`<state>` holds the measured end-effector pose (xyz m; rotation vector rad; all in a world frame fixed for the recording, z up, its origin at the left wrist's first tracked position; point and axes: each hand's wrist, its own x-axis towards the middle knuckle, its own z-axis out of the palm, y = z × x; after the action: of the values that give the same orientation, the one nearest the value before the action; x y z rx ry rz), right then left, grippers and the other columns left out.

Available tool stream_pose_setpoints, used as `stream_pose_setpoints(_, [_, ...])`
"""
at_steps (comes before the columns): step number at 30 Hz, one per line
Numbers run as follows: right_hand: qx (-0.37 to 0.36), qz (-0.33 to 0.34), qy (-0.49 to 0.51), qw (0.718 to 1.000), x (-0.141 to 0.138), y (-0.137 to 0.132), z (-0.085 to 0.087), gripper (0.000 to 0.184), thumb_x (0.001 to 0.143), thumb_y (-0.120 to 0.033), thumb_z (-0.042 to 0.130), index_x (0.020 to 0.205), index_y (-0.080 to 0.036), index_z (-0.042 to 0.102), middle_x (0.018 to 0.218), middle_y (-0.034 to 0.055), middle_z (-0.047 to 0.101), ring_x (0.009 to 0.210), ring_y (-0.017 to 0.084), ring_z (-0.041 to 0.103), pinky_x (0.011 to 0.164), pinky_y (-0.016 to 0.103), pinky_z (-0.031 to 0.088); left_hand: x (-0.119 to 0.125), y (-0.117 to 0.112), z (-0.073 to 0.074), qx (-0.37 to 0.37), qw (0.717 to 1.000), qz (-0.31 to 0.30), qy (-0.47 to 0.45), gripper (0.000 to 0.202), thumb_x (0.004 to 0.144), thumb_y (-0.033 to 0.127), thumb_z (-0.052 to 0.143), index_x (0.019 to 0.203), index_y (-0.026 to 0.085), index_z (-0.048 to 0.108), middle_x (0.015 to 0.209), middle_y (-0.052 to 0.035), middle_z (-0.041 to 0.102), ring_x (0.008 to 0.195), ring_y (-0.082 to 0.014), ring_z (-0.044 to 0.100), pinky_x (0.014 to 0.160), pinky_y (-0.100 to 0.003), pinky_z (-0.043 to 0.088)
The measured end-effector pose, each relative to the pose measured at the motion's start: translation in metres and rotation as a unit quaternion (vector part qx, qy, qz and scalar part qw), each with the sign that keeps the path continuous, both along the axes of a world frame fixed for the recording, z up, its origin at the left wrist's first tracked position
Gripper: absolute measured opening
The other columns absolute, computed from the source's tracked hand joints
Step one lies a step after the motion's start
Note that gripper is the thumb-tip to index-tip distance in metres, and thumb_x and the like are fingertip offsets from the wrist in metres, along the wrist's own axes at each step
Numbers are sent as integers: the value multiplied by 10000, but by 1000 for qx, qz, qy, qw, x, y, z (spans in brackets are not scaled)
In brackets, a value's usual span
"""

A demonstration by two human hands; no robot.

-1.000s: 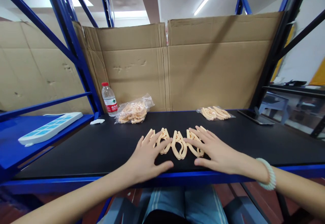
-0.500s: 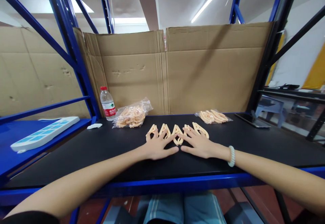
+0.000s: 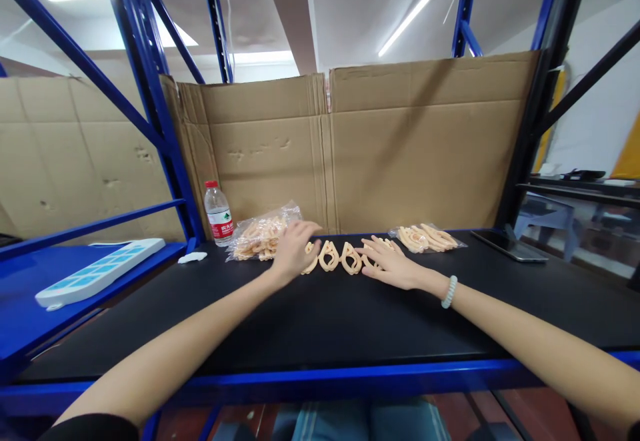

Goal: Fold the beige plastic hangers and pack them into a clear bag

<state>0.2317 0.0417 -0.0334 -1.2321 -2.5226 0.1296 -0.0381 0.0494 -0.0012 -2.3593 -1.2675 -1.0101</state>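
A row of several cream, teardrop-shaped clips [image 3: 329, 256] lies across the black mat. My left hand [image 3: 294, 253] is raised at the row's left end, beside a clear bag of similar clips [image 3: 261, 233]. Its fingers are loosely curved and apart, partly covering the leftmost clip, and nothing shows in its grip. Flat over the right end of the row rests my right hand [image 3: 393, 265], fingers spread, hiding most of the clips below it. Behind that hand, a second clear bag of clips [image 3: 428, 238] lies on the mat.
A red-capped water bottle [image 3: 219, 214] stands at the back left, near a small white object [image 3: 193, 257]. On the blue shelf at left lies a white-and-blue tray [image 3: 103, 273]. A dark phone or tablet [image 3: 509, 246] lies at right. Cardboard [image 3: 425, 154] walls the back.
My left hand has lifted off the clips and moved left and up toward the left bag. The row now lies straighter and farther back. My right hand stays over its right end.
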Motion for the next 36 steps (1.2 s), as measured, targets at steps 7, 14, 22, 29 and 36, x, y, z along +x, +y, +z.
stream_pose_setpoints(7, [80, -6, 83, 993, -3, -3, 5, 496, 926, -564, 303, 1233, -264, 552, 1397, 83, 443, 1354, 273, 286, 1093, 582, 115, -47, 35, -2, 66, 979, 193, -11, 611, 782, 337, 531, 1348, 134, 425, 1356, -167, 490, 1249, -367, 400, 1077, -516, 150])
stream_pose_setpoints(14, [139, 9, 184, 973, 5, 9, 3, 380, 937, -445, 362, 975, -226, 670, 1173, 84, 593, 1155, 253, 484, 1026, 487, 316, -55, 41, -6, 44, 985, 165, 10, 413, 852, 154, 363, 1217, 137, 555, 1192, -147, 627, 1164, -275, 522, 1020, -431, 317])
stream_pose_setpoints(22, [102, -41, 353, 929, 16, 17, 14, 385, 908, -457, 386, 878, -192, 664, 956, 80, 667, 948, 237, 590, 884, 400, 429, -26, -2, -3, 110, 987, -116, -10, 384, 890, 147, 347, 1197, 210, 568, 1317, -72, 559, 1353, -198, 339, 1113, -499, 217])
stream_pose_setpoints(29, [35, -101, 446, 889, 32, 29, 21, 401, 860, -466, 412, 786, -159, 659, 854, 89, 690, 819, 213, 619, 750, 351, 474, -4, -64, -21, -1, 942, -334, 42, 374, 809, 170, 388, 1063, 222, 657, 1216, -88, 630, 1290, -263, 434, 1094, -535, 257])
stream_pose_setpoints(36, [85, -64, 310, 945, 50, 44, 14, 242, 863, -259, 439, 893, -156, 655, 860, 75, 693, 796, 185, 636, 734, 319, 502, 4, -64, -20, -27, 949, -311, -46, 278, 806, 225, 424, 947, 189, 661, 1051, -82, 701, 1069, -237, 611, 991, -452, 423])
